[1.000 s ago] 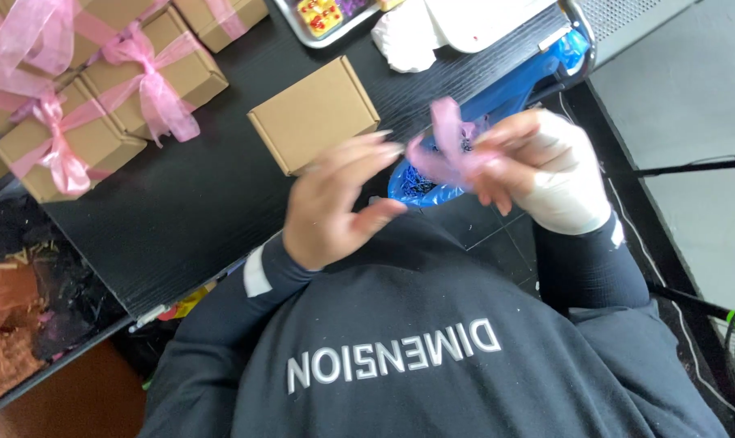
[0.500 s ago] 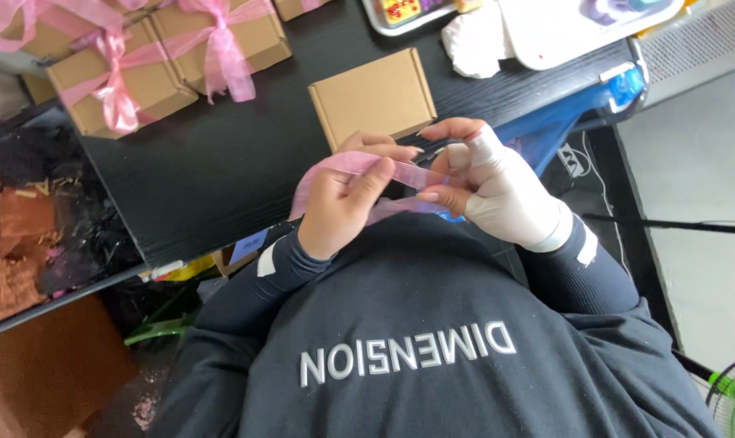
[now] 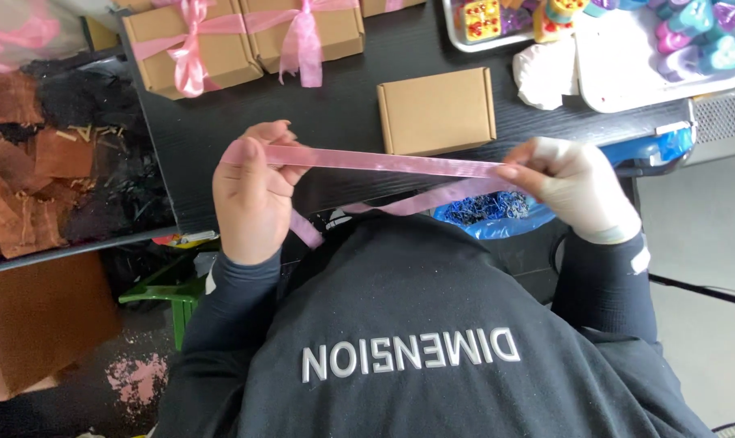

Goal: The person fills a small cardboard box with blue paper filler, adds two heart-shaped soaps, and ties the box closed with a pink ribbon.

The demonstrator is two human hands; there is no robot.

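Observation:
A pink ribbon (image 3: 392, 162) is stretched flat between my two hands, just above the near edge of the black table (image 3: 335, 113). My left hand (image 3: 250, 195) pinches its left end, and a loose tail hangs down from that hand. My right hand (image 3: 574, 186), in a white glove, grips the other end. A second strand of the ribbon droops back under the stretched part toward my chest. A plain brown cardboard box (image 3: 436, 109), closed, lies on the table just beyond the ribbon.
Brown boxes tied with pink bows (image 3: 246, 36) stand at the table's far left. A white tray of colourful small pieces (image 3: 627, 49) sits at the far right. A blue bag (image 3: 497, 215) hangs below the table edge. Dark and brown scraps (image 3: 51, 170) lie at the left.
My hands, close together a second ago with the ribbon bunched between them, have moved apart sideways. The ribbon is now pulled out straight and flat.

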